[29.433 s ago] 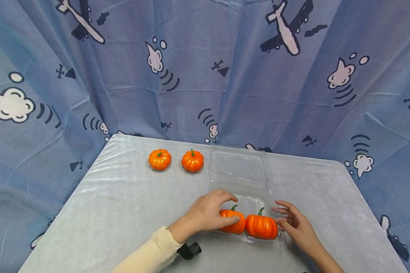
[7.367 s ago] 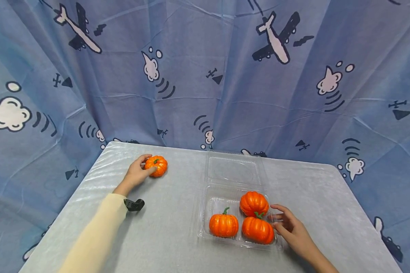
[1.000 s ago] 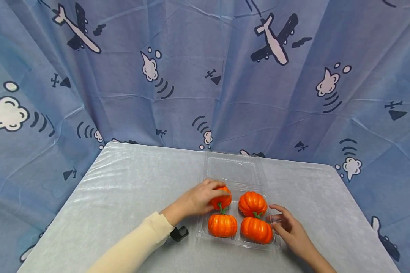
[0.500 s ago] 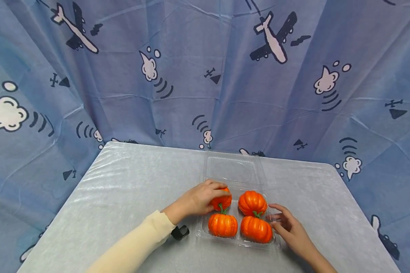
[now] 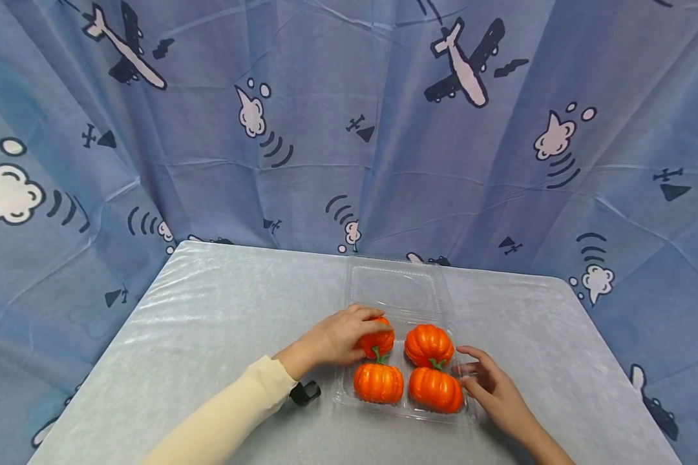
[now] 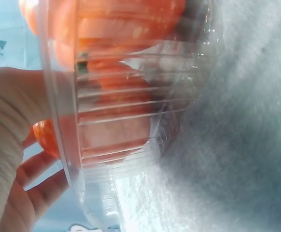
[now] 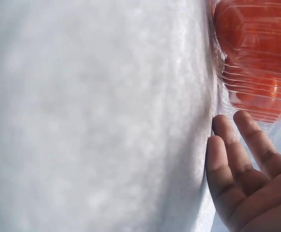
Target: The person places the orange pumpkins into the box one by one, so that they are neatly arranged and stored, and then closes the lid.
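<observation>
A clear plastic clamshell container (image 5: 404,413) holds orange toy pumpkins in two rows. At its back left, my left hand (image 5: 338,336) grips a pumpkin (image 5: 384,341), fingers over its top and thumb at its near left side; the hand covers part of it. The left wrist view shows the thumb reaching in over the container's wall. In front of that pumpkin is another pumpkin (image 5: 378,383). On the right side are a back pumpkin (image 5: 429,345) and a front pumpkin (image 5: 435,390). My right hand (image 5: 494,391) has loosely bent fingers at the container's right wall, holding nothing.
The container's clear lid (image 5: 393,289) lies folded back flat behind it. Underneath is a table with a pale grey cloth (image 5: 227,323). A blue curtain (image 5: 302,129) printed with aeroplanes hangs right behind the table's far edge. A black strap piece (image 5: 305,392) sits under the left wrist.
Two pumpkins formerly on the table's far left are now in the container; my left hand brought the last from there. Over the last second both hands have stayed almost still.
</observation>
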The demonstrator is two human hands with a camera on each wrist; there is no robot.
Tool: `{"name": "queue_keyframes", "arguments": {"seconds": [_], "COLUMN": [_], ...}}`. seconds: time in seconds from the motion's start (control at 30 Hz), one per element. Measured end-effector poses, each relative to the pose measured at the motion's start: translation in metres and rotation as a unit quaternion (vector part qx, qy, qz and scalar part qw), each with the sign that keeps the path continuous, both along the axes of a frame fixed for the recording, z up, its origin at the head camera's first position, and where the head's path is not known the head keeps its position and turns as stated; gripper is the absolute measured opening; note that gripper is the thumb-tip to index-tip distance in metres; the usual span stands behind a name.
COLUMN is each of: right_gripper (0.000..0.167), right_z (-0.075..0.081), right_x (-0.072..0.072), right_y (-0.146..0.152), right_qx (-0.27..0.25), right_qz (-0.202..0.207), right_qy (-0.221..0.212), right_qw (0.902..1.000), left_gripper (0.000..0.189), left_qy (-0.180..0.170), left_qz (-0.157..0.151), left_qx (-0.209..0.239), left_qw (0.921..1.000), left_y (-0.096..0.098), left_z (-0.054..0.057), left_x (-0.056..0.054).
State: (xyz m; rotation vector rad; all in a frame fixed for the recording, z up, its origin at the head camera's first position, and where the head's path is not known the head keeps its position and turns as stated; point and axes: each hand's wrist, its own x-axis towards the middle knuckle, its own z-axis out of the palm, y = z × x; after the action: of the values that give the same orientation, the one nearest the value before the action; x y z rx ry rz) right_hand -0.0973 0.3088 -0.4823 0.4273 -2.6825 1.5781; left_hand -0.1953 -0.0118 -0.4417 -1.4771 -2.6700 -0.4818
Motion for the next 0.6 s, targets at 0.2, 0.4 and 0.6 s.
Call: {"name": "queue_keyframes", "arguments": {"seconds": [0.2, 0.4, 0.6], "right_gripper": [0.044, 0.044, 0.045], "right_z": [0.001, 0.000, -0.002], "right_x": [0.000, 0.000, -0.001], "right_y": [-0.001, -0.001, 0.001], "right_qx": [-0.002, 0.001, 0.005], "right_qz": [0.000, 0.000, -0.001], "right_qy": [-0.005, -0.001, -0.003], "right_qw": [1.0000, 1.0000, 1.0000], "left_gripper": [0.056, 0.050, 0.047], "left_qy": [-0.020, -0.067, -0.116], "left_qz": [0.013, 0.049, 0.085], "left_qx": [0.022, 0.080, 0.188], "left_qw": [0.9995, 0.9933, 0.9716], "left_y": [-0.006, -0.015, -0.025], "left_z": [0.004, 0.012, 0.012], "left_x": [-0.002, -0.007, -0.017]}}
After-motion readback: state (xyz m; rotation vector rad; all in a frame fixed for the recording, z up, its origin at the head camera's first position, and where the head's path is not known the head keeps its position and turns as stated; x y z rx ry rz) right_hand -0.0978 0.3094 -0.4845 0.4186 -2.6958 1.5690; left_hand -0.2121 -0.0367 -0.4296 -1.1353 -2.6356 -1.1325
